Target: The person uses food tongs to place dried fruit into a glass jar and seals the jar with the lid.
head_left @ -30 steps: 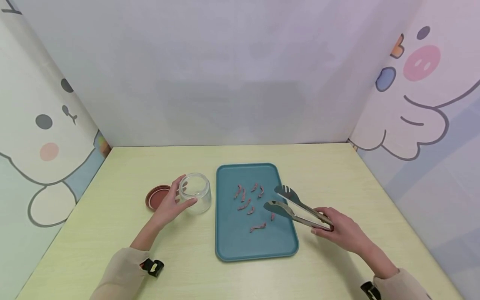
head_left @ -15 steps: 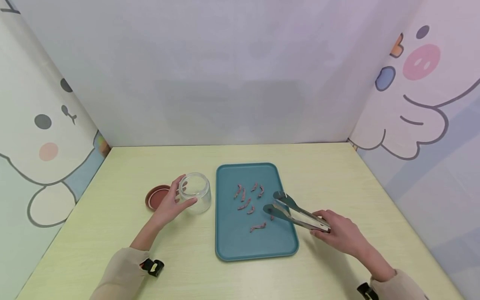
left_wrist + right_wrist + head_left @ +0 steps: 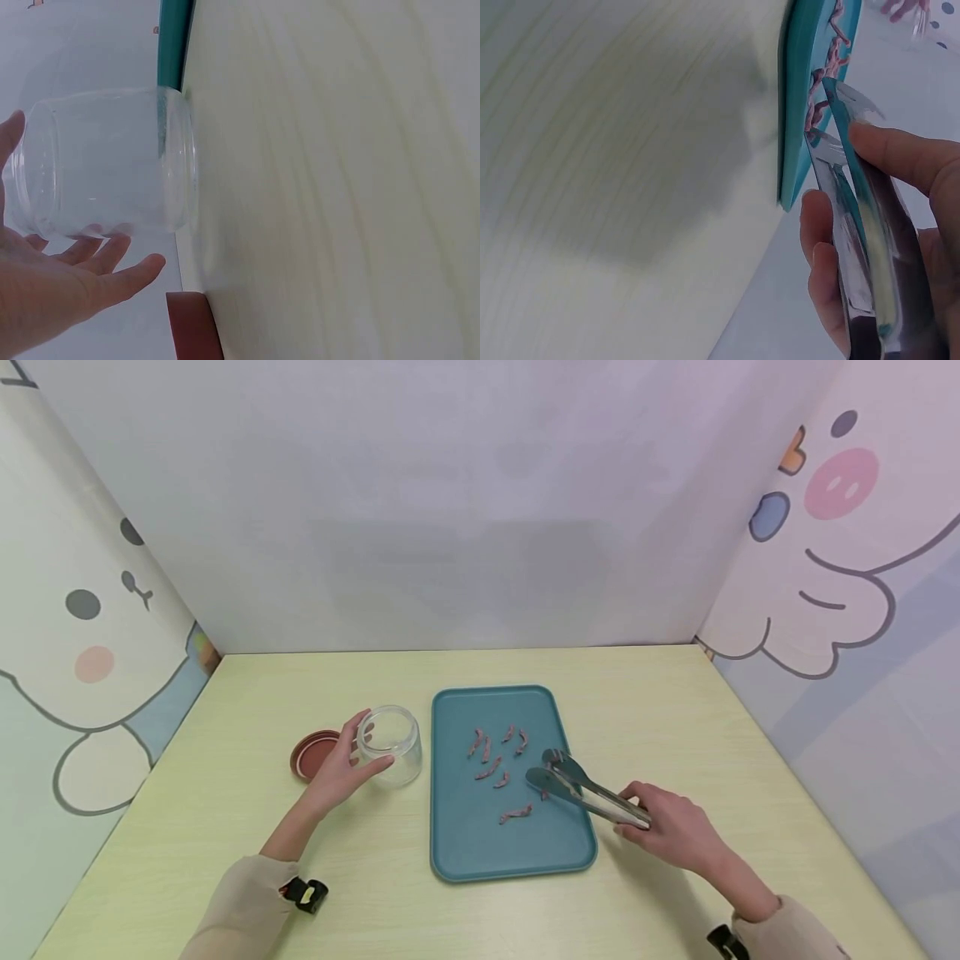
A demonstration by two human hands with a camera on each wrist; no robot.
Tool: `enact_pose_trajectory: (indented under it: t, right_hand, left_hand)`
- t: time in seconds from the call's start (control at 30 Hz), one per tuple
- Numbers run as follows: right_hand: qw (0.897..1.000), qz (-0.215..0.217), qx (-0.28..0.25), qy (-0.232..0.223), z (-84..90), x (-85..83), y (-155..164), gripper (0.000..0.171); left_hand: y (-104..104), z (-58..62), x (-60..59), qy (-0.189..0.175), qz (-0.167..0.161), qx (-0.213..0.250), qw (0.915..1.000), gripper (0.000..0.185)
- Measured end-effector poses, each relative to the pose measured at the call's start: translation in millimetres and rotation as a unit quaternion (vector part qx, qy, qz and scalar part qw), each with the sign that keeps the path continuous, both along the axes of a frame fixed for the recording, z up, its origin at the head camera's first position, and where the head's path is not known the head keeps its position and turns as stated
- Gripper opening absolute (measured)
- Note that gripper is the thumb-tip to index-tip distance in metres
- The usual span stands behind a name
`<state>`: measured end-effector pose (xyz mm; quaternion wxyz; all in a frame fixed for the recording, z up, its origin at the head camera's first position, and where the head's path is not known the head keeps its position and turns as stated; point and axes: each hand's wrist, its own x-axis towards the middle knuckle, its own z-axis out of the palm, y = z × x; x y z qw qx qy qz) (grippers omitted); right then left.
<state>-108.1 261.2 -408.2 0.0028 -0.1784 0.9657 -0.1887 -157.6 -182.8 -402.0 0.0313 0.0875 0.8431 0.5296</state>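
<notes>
Two hands are at work on the pale yellow table (image 3: 660, 710); the right hand (image 3: 671, 831) has its fingers (image 3: 900, 154) and thumb curled round the handle end of a pair of metal tongs (image 3: 585, 787), squeezing the two arms near together, so that the scoop-shaped tips stand only narrowly apart over the right part of the teal tray (image 3: 465, 852); the tips sit low over a small reddish piece (image 3: 544, 794) near the tray's right side, though whether they touch it I cannot tell; seven or so more reddish-brown strips (image 3: 491, 767) lie scattered across the tray's middle, with one longer strip (image 3: 516, 813) lying nearer the person than the rest. The left hand (image 3: 337, 772) holds a clear glass jar (image 3: 390, 745) that stands upright and open on the table just left of the tray; the fingers (image 3: 112, 259) lie fairly straight against the glass on one side and the thumb reaches up by the rim on the other, cupping rather than clenching it; the jar looks empty. Just behind the left hand a brown-red lid (image 3: 309, 753) lies flat on the table, touching or nearly touching the hand; beige sleeves (image 3: 240, 906) cover both forearms; cartoon-printed panels (image 3: 90, 635) wall in the table on the sides.
</notes>
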Motion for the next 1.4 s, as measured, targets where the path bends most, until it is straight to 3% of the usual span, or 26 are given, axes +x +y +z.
enact_pose_trajectory:
  t: [0.17,0.27,0.97,1.4]
  right_hand:
    - [1.0,0.002,0.001,0.005,-1.3,-0.8,-3.1,0.032]
    - [1.0,0.004,0.002,0.017,-2.5,-1.1,-3.8,0.03]
    - [0.996,0.045,-0.081,0.013,-10.9,-5.6,3.1,0.021]
    - [0.994,0.038,-0.101,0.035,-4.1,-16.0,4.8,0.02]
  left_hand:
    - [-7.6,-20.2,-8.7,0.001,0.002,-0.003,1.0,0.081]
    - [-8.7,-23.7,-10.0,0.006,0.003,-0.003,1.0,0.082]
    - [-8.8,-23.4,-9.8,0.008,0.008,-0.011,0.9999,0.084]
    - [-8.4,-23.4,-9.5,0.007,0.006,-0.009,0.9999,0.084]
